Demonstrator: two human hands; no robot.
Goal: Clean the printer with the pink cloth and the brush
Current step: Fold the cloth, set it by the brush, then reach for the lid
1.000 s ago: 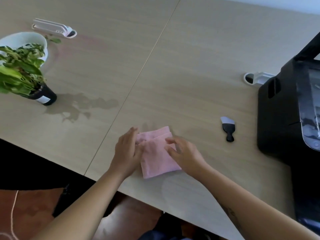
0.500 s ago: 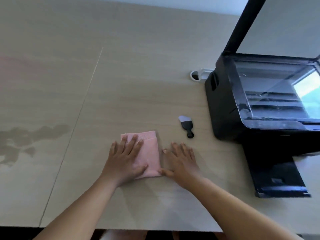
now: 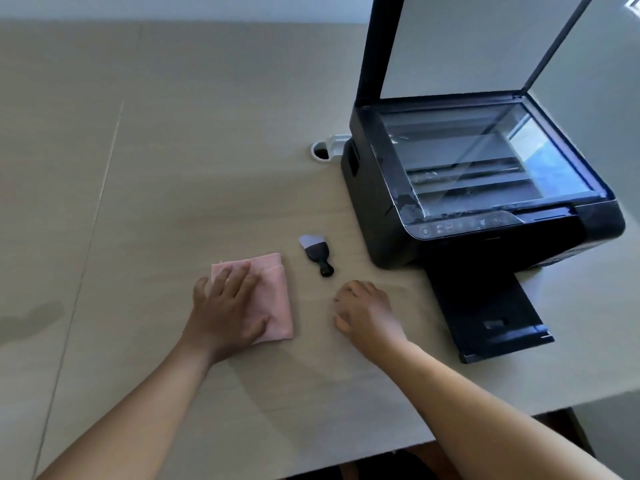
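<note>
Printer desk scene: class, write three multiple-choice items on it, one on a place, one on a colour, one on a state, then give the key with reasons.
1. Where does the brush lie?
A. On the scanner glass
B. On the table between cloth and printer
C. In the output tray

2. What colour is the cloth?
A. Pink
B. Blue
C. White

3. How is the printer lid?
A. Closed
B. Removed
C. Raised open

Key: 1 B, it lies on the table. 2 A, pink under the left hand. 3 C, the glass is exposed.
</note>
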